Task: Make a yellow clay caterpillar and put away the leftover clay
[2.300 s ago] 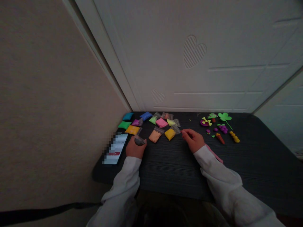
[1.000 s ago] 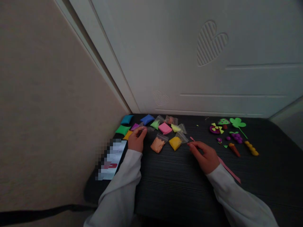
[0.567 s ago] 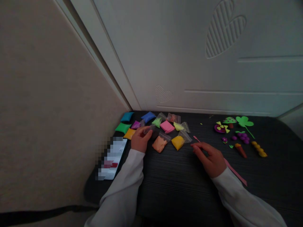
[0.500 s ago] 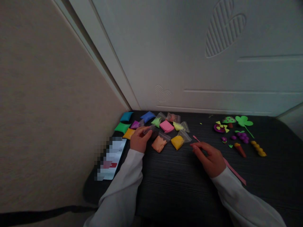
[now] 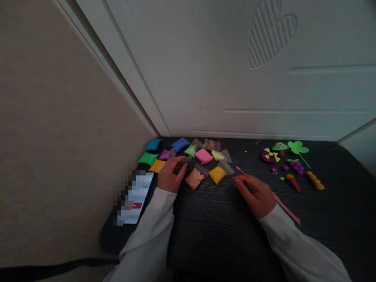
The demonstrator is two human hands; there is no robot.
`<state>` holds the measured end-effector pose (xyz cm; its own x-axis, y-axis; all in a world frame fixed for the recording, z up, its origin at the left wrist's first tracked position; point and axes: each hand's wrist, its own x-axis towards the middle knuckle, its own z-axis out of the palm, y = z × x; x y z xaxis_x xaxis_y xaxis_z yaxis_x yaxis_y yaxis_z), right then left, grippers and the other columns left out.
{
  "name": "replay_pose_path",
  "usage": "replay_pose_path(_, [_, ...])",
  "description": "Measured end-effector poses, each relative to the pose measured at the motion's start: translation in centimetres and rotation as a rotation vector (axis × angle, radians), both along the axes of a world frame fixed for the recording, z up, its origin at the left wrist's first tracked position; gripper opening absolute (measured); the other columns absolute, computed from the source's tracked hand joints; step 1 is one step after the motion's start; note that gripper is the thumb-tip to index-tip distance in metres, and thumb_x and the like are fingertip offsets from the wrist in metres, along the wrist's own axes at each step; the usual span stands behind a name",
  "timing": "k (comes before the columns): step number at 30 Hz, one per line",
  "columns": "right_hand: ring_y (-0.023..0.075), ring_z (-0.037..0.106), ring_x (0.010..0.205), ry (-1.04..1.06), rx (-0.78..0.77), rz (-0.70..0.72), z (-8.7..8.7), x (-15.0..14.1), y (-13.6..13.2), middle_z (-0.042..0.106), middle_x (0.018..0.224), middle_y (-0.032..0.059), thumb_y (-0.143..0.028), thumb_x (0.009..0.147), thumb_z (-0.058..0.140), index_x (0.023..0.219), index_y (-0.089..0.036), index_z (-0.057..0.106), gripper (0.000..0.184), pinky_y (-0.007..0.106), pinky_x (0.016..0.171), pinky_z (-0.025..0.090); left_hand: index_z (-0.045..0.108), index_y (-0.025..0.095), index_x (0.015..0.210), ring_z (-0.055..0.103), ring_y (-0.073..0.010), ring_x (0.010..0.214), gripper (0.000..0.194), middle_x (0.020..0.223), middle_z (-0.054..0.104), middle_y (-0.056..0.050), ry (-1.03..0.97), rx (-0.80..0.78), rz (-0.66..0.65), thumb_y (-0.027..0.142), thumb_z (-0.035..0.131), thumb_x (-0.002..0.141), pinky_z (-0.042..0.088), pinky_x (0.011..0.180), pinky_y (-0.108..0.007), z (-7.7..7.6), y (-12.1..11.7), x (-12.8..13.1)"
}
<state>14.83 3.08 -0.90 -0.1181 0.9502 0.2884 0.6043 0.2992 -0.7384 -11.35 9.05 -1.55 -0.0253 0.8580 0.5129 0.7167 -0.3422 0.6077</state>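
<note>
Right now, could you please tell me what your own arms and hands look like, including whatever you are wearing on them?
The left sleeve and right sleeve are long, loose and white, of softly creased fabric with no markings I can make out, and they reach the wrists. The left hand and right hand are bare, with no gloves, and no cables show on them.

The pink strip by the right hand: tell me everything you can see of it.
The pink strip is long, thin and matte, possibly plastic. It lies slanted on the dark table, passing under the right hand. Its narrow tip shows beyond the fingers; its other end extends past the white sleeve. Whether it is gripped is unclear.
</note>
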Motion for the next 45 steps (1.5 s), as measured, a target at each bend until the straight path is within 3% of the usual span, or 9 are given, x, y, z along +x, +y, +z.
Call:
replay_pose_path(7, [0.0135,0.058,0.081,0.040,0.016,0.054,0.4,-0.3,-0.1,0.064,0.085,0.0044,-0.024,0.083,0.048,0.092,-0.017,0.061,0.017,0.027,0.074,0.045,0.060,0.017,0.092,0.063,-0.0154,0.078,0.022,0.084,0.066,-0.004,-0.175,0.063,0.032,0.027,0.062,0.073,0.050,0.075,-0.031,0.6,-1.0,0.5])
replay_pose_path(10, [0.0116,0.054,0.077,0.119,0.032,0.124,1.1,-0.8,-0.7,0.058,0.091,0.0039,-0.023,0.081,0.052,0.111,-0.019,0.052,0.030,0.028,0.073,0.044,0.058,0.018,0.097,0.064,-0.0145,0.074,0.031,0.082,0.066,-0.002,-0.510,-0.106,-0.156,0.022,0.067,0.068,0.053,0.068,-0.028,1.7,-2.4,2.2])
replay_pose_path(12, [0.0099,0.052,0.074,0.190,0.023,0.190,1.6,-1.3,-1.2,0.054,0.100,0.0043,-0.023,0.080,0.055,0.121,-0.022,0.043,0.044,0.027,0.071,0.045,0.059,0.019,0.094,0.062,-0.0120,0.064,0.030,0.077,0.065,-0.001,-0.609,-0.260,-0.303,0.020,0.069,0.066,0.051,0.057,-0.023,2.5,-3.5,3.7])
replay_pose_path(14, [0.0088,0.052,0.072,0.237,-0.004,0.252,1.9,-1.6,-1.7,0.053,0.100,0.0030,-0.022,0.079,0.056,0.123,-0.025,0.041,0.046,0.026,0.068,0.045,0.060,0.018,0.094,0.063,-0.0127,0.070,0.032,0.076,0.065,-0.001,-0.669,-0.381,-0.418,0.016,0.071,0.064,0.051,0.063,-0.023,3.0,-4.3,5.0])
replay_pose_path(21, [0.0081,0.058,0.074,0.488,-0.215,0.197,1.8,-1.9,-2.2,0.059,0.094,-0.0006,-0.022,0.080,0.056,0.085,-0.024,0.058,0.006,0.023,0.067,0.049,0.054,0.021,0.106,0.062,-0.0144,0.083,0.044,0.088,0.063,-0.002,-0.913,-0.548,-0.647,0.020,0.070,0.065,0.049,0.075,-0.026,2.1,-5.1,6.3])
replay_pose_path(25, [0.0055,0.058,0.065,0.647,-0.290,0.179,1.8,-2.1,-2.2,0.059,0.094,-0.0017,-0.022,0.081,0.054,0.085,-0.024,0.058,0.005,0.021,0.061,0.049,0.048,0.020,0.115,0.057,-0.0199,0.100,0.058,0.107,0.060,-0.007,-0.725,-0.659,-0.766,0.031,0.071,0.064,0.044,0.087,-0.032,1.9,-5.3,6.3])
replay_pose_path(31, [0.0129,0.058,0.079,0.274,-0.217,0.199,1.7,-1.8,-1.5,0.061,0.082,0.0019,-0.026,0.077,0.060,0.086,-0.021,0.062,0.011,0.028,0.072,0.046,0.050,0.016,0.108,0.058,-0.0180,0.091,0.043,0.101,0.062,-0.006,-0.214,-0.580,-0.684,0.029,0.063,0.070,0.045,0.083,-0.030,2.2,-5.7,6.7])
replay_pose_path(40, [0.0111,0.057,0.074,0.196,-0.049,0.309,1.7,-2.1,-1.8,0.061,0.076,0.0024,-0.019,0.079,0.055,0.078,-0.018,0.061,0.006,0.024,0.067,0.045,0.050,0.013,0.107,0.059,-0.0168,0.085,0.046,0.098,0.062,-0.007,-0.119,-0.677,-0.732,0.033,0.064,0.068,0.047,0.077,-0.029,2.0,-5.4,6.6])
replay_pose_path(45, [0.0111,0.055,0.073,0.186,-0.087,0.305,1.9,-2.3,-1.8,0.060,0.075,0.0018,-0.020,0.081,0.052,0.079,-0.018,0.060,0.008,0.024,0.067,0.043,0.052,0.014,0.102,0.059,-0.0178,0.085,0.043,0.095,0.063,-0.006,-0.149,-0.677,-0.762,0.034,0.066,0.066,0.046,0.078,-0.030,2.1,-5.4,6.5])
